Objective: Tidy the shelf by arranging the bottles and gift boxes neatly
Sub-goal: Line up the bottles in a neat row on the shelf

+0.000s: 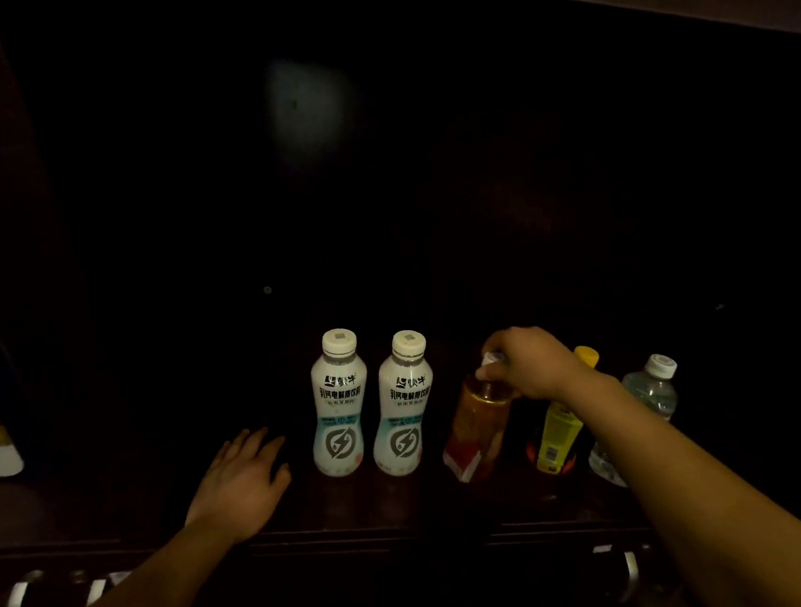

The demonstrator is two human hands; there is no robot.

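The right hand [525, 362] is reaching in over the shelf [418, 505] and gripping the amber bottle [476, 433] from above, its fingers curling round the pale cap [491, 359]. The bottle is hanging directly below this hand, leaning a little, with its base at the shelf; whether it is resting there or just lifted is not showing in the dim light.

Just behind the right wrist, the yellow bottle [559, 436] is standing upright, partly hidden by the forearm. Farther out past the wrist, the clear bottle [642, 410] is standing near it.

The left hand [245, 474] is lying flat on the shelf, fingers spread and straight, holding nothing. Just beside its fingertips, toward the right hand, the first white bottle [337, 405] is standing upright. The second white bottle [402, 404] is standing next to it, between the two hands and near the amber bottle without touching it.

Below the right forearm, a metal handle [629, 575] is catching some light.
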